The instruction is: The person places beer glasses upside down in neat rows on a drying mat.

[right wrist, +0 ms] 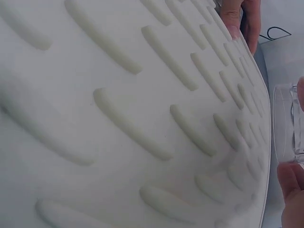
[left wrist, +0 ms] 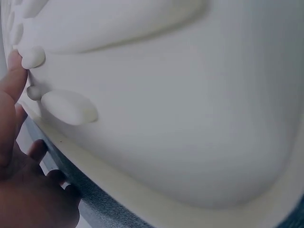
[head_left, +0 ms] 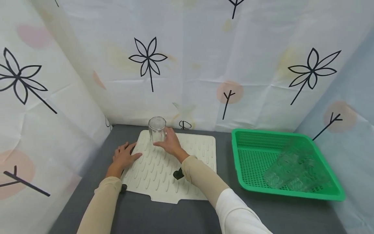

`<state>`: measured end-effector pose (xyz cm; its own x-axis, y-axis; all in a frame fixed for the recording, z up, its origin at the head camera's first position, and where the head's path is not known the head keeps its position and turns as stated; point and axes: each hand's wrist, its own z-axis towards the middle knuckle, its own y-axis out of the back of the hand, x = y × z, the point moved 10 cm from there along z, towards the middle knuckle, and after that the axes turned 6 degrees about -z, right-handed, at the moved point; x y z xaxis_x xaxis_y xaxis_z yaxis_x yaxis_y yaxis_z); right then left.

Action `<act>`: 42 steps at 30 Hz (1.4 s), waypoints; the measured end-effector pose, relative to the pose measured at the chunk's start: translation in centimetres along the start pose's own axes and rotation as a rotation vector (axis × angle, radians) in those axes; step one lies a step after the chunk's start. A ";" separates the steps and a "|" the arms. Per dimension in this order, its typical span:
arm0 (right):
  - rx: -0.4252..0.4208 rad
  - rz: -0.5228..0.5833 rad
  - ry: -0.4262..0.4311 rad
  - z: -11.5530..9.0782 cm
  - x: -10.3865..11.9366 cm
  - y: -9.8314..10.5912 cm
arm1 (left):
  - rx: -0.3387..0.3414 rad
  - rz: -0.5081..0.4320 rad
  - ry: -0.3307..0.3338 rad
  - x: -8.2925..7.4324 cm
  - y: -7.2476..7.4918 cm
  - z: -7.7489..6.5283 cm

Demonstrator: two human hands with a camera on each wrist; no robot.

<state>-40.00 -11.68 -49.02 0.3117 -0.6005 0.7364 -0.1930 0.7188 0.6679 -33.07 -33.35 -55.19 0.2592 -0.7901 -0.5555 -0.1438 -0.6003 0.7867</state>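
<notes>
While glasses [head_left: 292, 172] fill the basket [head_left: 248, 136], nothing blocks the mat [head_left: 163, 172].

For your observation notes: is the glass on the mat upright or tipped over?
Upright: the glass stands on the mat, gripped by the right hand.

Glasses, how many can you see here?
3, maybe more: one glass upright on the drying mat, held by the right hand; roughly two lying in the green basket, overlapping and blurred.

glass [head_left: 156, 129] on mat [head_left: 163, 175], basket [head_left: 251, 175] right
</notes>
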 end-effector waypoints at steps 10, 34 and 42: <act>-0.005 -0.012 -0.024 0.5 -0.5 -1.9 | 0.009 -0.007 -0.003 -1.1 -0.4 -1.1; 0.100 -0.075 -0.044 0.9 0.1 -3.9 | 0.003 -0.027 0.019 0.0 0.1 -0.2; 0.134 -0.049 -0.058 0.5 0.3 -3.9 | 0.011 -0.045 0.011 -0.1 0.2 -0.2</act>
<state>-39.57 -14.86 -51.32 0.2705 -0.6560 0.7046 -0.3025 0.6369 0.7091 -32.95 -33.31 -54.93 0.2765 -0.7609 -0.5869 -0.1421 -0.6364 0.7582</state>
